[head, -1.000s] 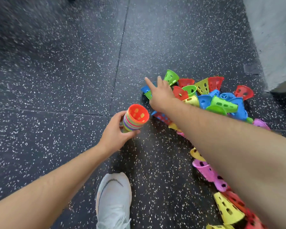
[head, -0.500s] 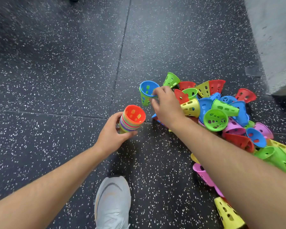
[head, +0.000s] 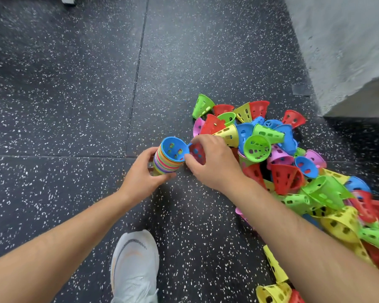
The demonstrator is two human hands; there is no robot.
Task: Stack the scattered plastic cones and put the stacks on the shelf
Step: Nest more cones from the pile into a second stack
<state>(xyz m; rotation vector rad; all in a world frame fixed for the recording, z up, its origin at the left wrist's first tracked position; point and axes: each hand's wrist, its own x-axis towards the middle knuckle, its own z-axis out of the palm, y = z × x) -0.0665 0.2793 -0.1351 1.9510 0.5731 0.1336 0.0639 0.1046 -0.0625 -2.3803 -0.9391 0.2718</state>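
Crouching over a dark speckled floor [head: 74, 106], beside a heap of loose cones [head: 278, 162] in red, blue, green, yellow and pink. Grips the stack [head: 162, 166] with the left hand [head: 140, 178], fingers and thumb wrapped round its banded side, holding it tilted with the mouth toward the camera, just left of the heap. Has changed the top of that stack within the last second: red-orange then, capped now with the blue cone [head: 174, 148], pinched out of the heap half a second ago and now seated inside. Has already brought the right hand [head: 216, 165] back and curled it round a red cone [head: 197, 153] at the near edge of the heap, just beside the stack's rim and seemingly touching it. Means one more cone nested and the next in hand, so probably a steady pick-and-nest rhythm partway through stacking. Leaves plenty still scattered, running down the right side to the bottom edge of the view. Shows no shelf anywhere, so the carrying step looks far off. Most likely needs the red cone turned narrow end first into the blue mouth. Also in view: a pale grey shoe [head: 135, 265] below the hands and a rough grey wall [head: 337, 51] at upper right.
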